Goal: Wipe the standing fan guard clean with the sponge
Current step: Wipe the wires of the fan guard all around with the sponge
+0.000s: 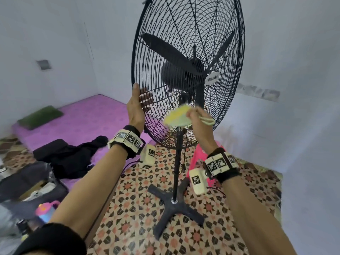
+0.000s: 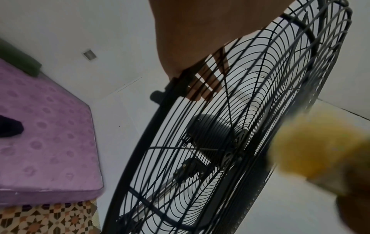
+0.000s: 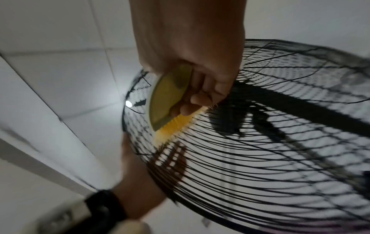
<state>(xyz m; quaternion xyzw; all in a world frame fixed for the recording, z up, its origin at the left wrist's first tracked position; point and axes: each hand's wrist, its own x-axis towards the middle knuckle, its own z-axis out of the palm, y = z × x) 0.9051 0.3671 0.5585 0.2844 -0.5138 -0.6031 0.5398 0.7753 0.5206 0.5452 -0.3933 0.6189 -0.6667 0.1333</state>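
A purple mattress (image 1: 82, 118) lies on the floor in the corner of the white-walled room, with a green pillow (image 1: 41, 116) near its far end. A heap of black clothing (image 1: 68, 153) rests on the mattress's near edge. A patterned floor covering (image 1: 128, 208) in red, black and cream spreads beside it. Something bright pink (image 1: 197, 153) sits on that covering near the right wall. At lower left stands a small pink and blue bottle (image 1: 46, 210). A grey vent plate (image 1: 43, 64) is set in the left wall.
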